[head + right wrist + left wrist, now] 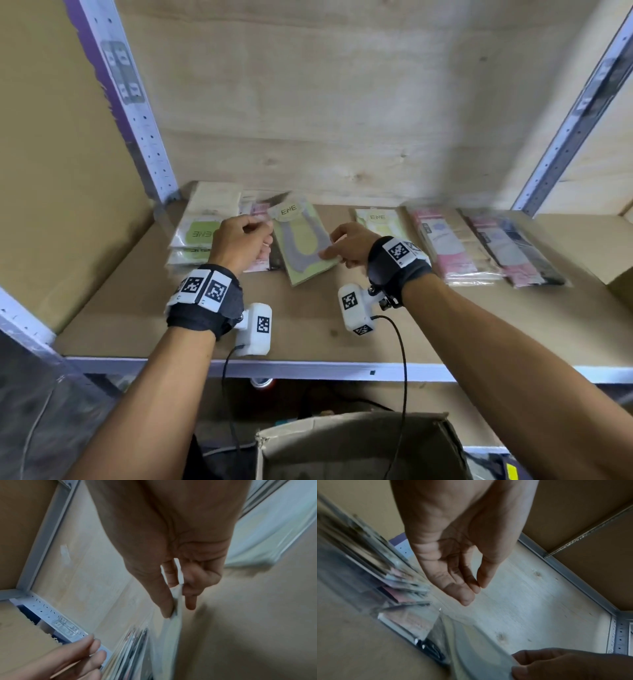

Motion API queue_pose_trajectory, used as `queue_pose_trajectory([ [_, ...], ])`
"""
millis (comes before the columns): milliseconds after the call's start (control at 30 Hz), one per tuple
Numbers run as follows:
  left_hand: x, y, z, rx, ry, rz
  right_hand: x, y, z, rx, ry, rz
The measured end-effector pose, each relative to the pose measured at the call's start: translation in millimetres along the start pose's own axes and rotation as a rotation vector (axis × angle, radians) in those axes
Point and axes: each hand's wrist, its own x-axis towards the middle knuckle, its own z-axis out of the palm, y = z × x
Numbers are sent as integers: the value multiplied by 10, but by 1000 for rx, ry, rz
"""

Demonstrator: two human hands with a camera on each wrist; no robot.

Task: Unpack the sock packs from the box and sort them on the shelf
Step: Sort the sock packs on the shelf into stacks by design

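A green and grey sock pack (301,246) labelled ENE lies tilted on the shelf board (308,329). My right hand (342,245) pinches its right edge between thumb and forefinger; the right wrist view shows the hand (178,605) pinching the thin pack (171,635). My left hand (246,236) hovers at the pack's upper left corner with loosely curled fingers. In the left wrist view that hand (467,588) holds nothing. The open cardboard box (359,442) stands below the shelf; its inside is dark.
On the shelf lie a green pack stack (197,233) at left, pink packs (260,236) beside it, a yellow pack (376,219), and pink (448,246) and dark packs (513,250) at right. Metal uprights (137,113) flank the bay. The board's front strip is bare.
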Motion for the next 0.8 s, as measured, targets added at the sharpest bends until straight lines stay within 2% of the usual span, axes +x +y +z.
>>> queue_pose_trajectory([
  [200, -49, 10, 233, 43, -6, -77, -555, 251, -334, 296, 7, -95],
  [333, -145, 103, 382, -229, -157, -207, -925, 424, -448, 423, -87, -148],
  [400, -177, 146, 452, -244, -130, -170, -1049, 501, -470, 423, -139, -163],
  [500, -190, 194, 493, -96, 58, -66, -1157, 599, -450, 368, -185, -180],
  [567, -191, 182, 517, -61, 130, 37, -1192, 629, -432, 294, -199, -202],
  [800, -182, 125, 582, 55, 139, 127, -1246, 629, -359, 33, -69, -327],
])
